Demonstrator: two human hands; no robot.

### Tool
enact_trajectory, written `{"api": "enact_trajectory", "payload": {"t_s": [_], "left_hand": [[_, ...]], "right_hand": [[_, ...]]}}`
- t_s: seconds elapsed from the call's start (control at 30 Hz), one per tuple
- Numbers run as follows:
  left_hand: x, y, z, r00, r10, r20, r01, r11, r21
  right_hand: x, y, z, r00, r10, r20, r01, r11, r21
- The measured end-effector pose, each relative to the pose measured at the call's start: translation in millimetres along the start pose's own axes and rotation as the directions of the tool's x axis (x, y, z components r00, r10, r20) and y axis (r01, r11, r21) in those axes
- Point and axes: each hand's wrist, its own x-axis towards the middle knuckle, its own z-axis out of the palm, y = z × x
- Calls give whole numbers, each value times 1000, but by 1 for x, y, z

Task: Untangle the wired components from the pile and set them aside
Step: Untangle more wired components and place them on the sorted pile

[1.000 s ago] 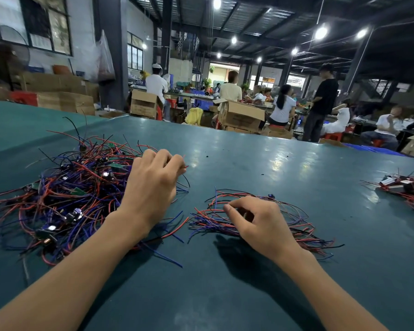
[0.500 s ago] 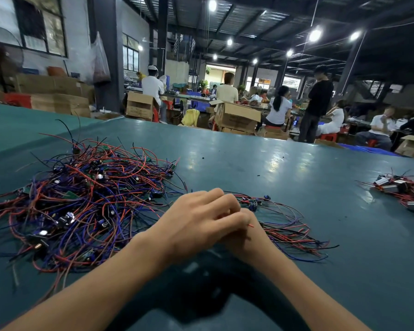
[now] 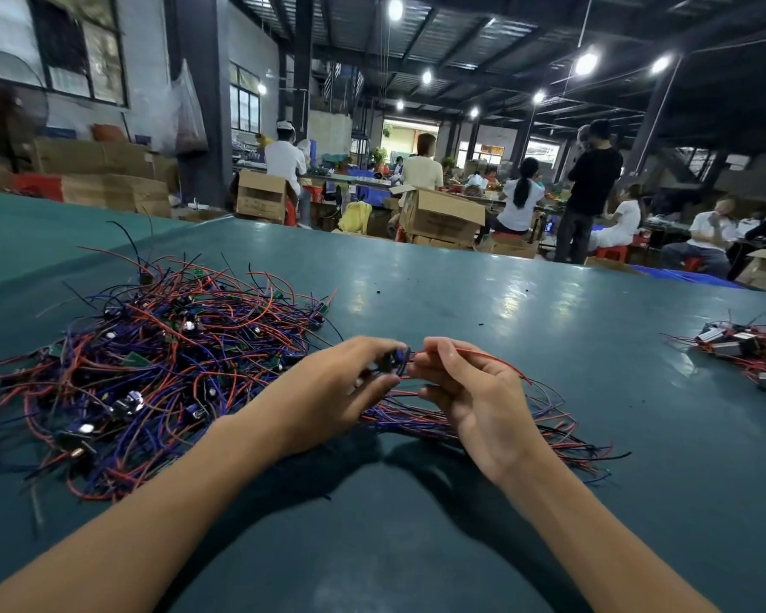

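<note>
A big tangled pile (image 3: 160, 360) of red, blue and black wires with small boards lies on the left of the green table (image 3: 527, 329). A smaller sorted bundle of wires (image 3: 562, 431) lies under and right of my hands. My left hand (image 3: 328, 391) pinches a small dark wired component (image 3: 394, 362) just above that bundle. My right hand (image 3: 478, 391), palm turned up, pinches the component's red wire (image 3: 491, 360), which arcs off to the right. The two hands' fingertips almost meet.
Another small heap of wired parts (image 3: 744, 347) sits at the table's right edge. Beyond the far edge stand cardboard boxes (image 3: 438, 214) and several seated and standing workers. Bare green tabletop stretches in front of my forearms and past the hands.
My left hand left the big pile and came right to meet my right hand. Both hands then rose off the small bundle, and the right one turned palm up holding a red wire.
</note>
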Motion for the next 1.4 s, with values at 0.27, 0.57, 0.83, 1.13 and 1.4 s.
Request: {"api": "enact_trajectory", "payload": {"t_s": [0.27,0.57,0.83,1.13,1.4], "left_hand": [[2,5,-4,986,94,-141,-83,993,83],[5,16,-2,922,312,-231,-250,932,261],[5,17,-1,917,-121,-380,62,985,-164],[19,21,-8,820,-556,-138,220,527,-821],[16,27,-4,877,-462,-135,142,515,-845]], "right_hand": [[-1,-2,0,992,105,74,-104,995,-10],[0,0,0,991,96,95,-95,995,-20],[2,-2,-5,992,36,122,-33,999,-27],[-1,0,-3,989,-139,44,145,946,-290],[-11,0,2,930,-367,24,338,825,-453]]}}
